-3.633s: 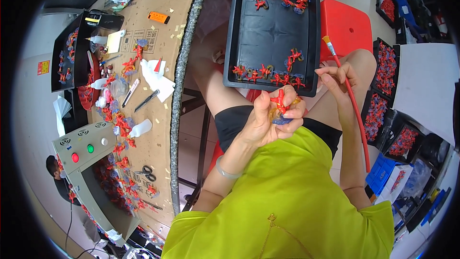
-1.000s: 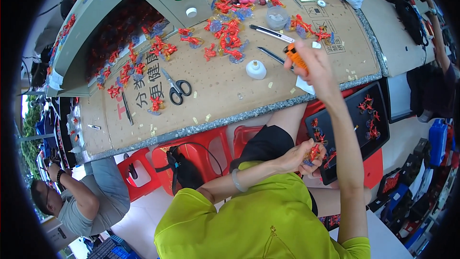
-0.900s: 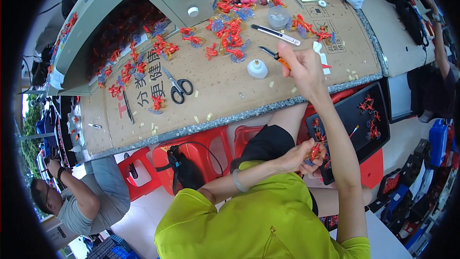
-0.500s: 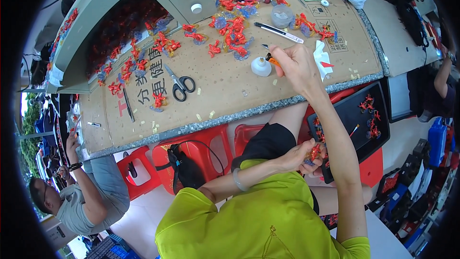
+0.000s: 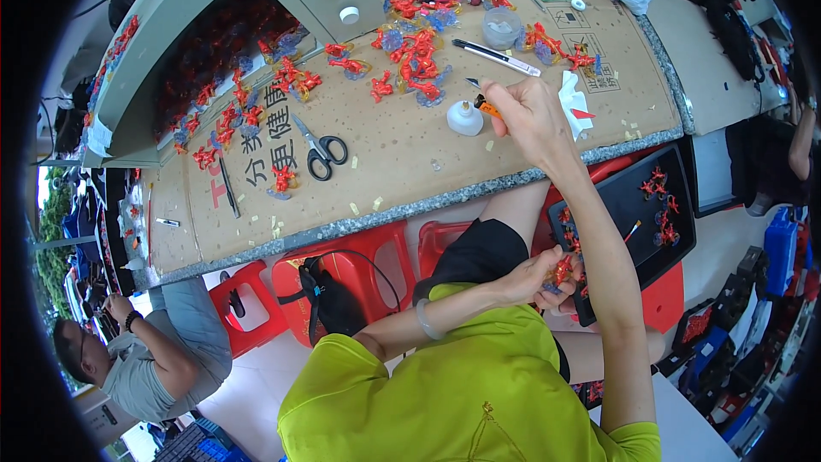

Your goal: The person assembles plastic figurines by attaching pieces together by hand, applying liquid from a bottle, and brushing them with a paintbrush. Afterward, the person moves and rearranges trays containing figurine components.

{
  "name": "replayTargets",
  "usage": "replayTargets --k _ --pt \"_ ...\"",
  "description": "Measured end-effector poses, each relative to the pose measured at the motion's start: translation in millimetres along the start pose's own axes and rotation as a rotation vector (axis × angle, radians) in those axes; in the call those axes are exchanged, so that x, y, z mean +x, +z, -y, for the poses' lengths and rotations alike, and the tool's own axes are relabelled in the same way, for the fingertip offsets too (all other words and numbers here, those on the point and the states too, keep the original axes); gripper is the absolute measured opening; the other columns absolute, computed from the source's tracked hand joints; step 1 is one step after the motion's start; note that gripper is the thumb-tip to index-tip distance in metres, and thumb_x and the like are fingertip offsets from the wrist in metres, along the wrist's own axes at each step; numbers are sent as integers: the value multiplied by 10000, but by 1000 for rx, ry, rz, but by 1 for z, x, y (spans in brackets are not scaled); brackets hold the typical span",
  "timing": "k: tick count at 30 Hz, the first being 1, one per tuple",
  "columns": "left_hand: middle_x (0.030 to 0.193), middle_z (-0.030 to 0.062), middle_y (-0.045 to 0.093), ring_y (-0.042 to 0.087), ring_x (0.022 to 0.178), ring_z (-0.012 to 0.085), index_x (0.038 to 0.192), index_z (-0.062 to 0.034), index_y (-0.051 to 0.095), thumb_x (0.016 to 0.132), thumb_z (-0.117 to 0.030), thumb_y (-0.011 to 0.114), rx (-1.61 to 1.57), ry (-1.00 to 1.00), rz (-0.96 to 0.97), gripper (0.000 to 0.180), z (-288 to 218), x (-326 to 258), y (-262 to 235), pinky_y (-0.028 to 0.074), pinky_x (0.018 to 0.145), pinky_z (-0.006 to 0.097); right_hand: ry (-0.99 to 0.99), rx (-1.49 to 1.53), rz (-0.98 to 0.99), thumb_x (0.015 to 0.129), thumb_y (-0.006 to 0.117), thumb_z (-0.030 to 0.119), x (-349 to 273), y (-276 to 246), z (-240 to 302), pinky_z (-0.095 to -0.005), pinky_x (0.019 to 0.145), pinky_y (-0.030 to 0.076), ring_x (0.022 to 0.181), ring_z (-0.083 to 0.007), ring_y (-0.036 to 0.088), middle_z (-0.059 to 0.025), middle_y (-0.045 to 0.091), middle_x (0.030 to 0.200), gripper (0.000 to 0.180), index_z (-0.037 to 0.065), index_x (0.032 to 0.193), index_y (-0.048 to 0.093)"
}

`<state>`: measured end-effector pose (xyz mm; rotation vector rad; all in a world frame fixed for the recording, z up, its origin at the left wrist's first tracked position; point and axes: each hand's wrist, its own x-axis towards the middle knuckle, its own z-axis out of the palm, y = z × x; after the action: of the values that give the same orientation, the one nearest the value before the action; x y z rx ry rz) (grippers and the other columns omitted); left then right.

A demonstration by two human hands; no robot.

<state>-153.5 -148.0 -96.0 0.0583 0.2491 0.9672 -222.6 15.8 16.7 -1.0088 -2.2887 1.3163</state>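
Only the head view on my feed. Left hand [image 5: 528,281] is down by the lap, fingers curled round a red figurine [image 5: 560,270] with a bluish base; I read it as a closed hold, part of the piece hidden by the fingers. Right hand [image 5: 532,120] is over the worktop [image 5: 410,162], closed on an orange-and-black tool [image 5: 487,108]; most of it is inside the fist, so I can't tell its full shape. White bottle [image 5: 464,121] stands just beside that fist, to its left. White paper [image 5: 571,103] lies to its right with a small red piece on it. Slim knife [image 5: 496,58] lies beyond the hand, scissors [image 5: 321,156] well off to the left, pile of figurines [image 5: 416,56] further back. Black tray [image 5: 640,258] sits near the left hand, holding more figures [image 5: 664,231] and a brush [image 5: 633,229].
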Motion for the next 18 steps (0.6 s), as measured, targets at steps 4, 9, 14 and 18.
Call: replayTargets --k 4,9,14,18 --pt "711 13 427 301 544 76 922 -78 463 956 -533 271 16 8 -4 495 -1 -1 3 223 458 200 -14 6 0 819 506 365 0 2 0 -337 489 412 401 -203 510 -134 463 384 533 -44 485 576" --pt "712 12 429 292 536 76 923 -80 463 954 -539 273 18 9 -18 497 1 1 2 222 456 199 -5 0 2 822 508 371 0 2 0 -341 491 409 405 -206 511 -137 451 380 539 -44 484 573" --pt "716 10 424 287 541 74 933 -83 462 955 -539 271 11 0 17 494 0 0 2 220 456 195 -4 6 2 825 506 374 0 1 0 -345 486 406 400 -207 508 -132 447 375 545 -44 481 571" --pt "718 8 423 281 539 73 937 -84 461 957 -536 268 2 7 23 492 1 -1 2 218 455 195 0 10 8 825 506 374 0 3 1 -344 483 407 400 -207 509 -131 449 374 545 -44 480 571"
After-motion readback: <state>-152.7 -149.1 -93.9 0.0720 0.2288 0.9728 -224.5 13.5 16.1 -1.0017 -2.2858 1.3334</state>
